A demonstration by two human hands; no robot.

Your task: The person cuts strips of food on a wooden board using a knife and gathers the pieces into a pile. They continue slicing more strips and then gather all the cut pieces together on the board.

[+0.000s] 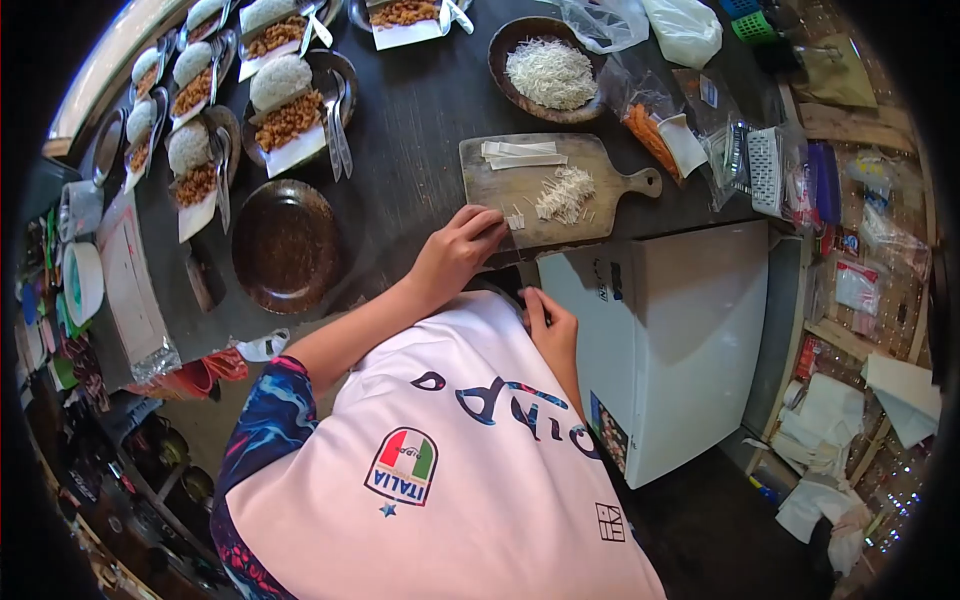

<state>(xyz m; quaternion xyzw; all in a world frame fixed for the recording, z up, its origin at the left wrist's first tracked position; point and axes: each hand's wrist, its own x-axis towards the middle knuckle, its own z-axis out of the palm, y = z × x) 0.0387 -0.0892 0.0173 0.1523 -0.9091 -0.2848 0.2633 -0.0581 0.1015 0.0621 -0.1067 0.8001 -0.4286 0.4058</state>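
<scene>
A wooden cutting board [540,225] with a handle lies at the counter's front edge. Flat white strips [522,154] lie along its far side, with a pile of thin white shreds [566,195] and a few short cut pieces [515,218] nearer me. My left hand [460,250] is at the board's left front corner, fingers curled closed, just left of the short pieces. Whatever it pinches is hidden. Below the board's front edge, close to my body, my right hand [553,325] has its fingers bent closed. I cannot make out what they hold.
A brown bowl [497,75] of white shreds stands behind the board. At left are an oval brown plate [285,245] and several plates with rice [281,82], brown crumbly food [288,122] and cutlery. A white fridge [690,340] stands right; plastic bags [685,30] lie behind.
</scene>
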